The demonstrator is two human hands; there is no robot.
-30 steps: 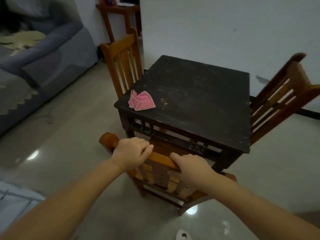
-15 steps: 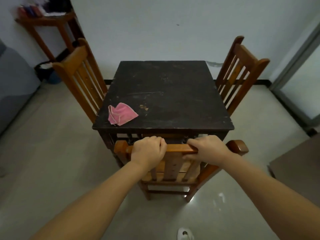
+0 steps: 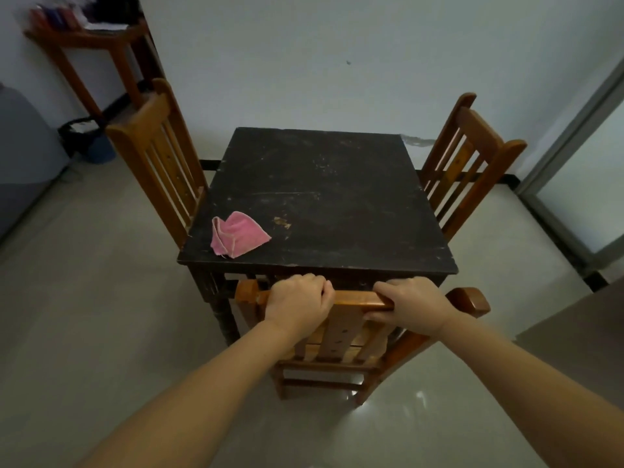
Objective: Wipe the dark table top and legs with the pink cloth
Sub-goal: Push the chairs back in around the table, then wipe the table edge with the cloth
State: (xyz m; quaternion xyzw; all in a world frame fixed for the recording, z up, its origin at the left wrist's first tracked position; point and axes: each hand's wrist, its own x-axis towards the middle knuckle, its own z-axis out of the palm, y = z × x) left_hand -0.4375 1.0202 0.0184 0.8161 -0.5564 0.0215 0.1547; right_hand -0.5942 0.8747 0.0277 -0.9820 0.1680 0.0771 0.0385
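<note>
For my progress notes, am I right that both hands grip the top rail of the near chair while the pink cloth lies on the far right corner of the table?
Not quite. In the head view the pink cloth lies on the near left corner of the table, not the far right. The rest holds: the left hand and right hand both grip the top rail of the near chair.

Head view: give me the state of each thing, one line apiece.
pink cloth: crumpled, lying untouched on the table's near-left corner.
dark table: top scuffed, with a pale stain.
near chair: top rail gripped by both hands.
left hand: curled over the rail.
right hand: curled over the rail.
side chairs: upright beside the table.
</note>
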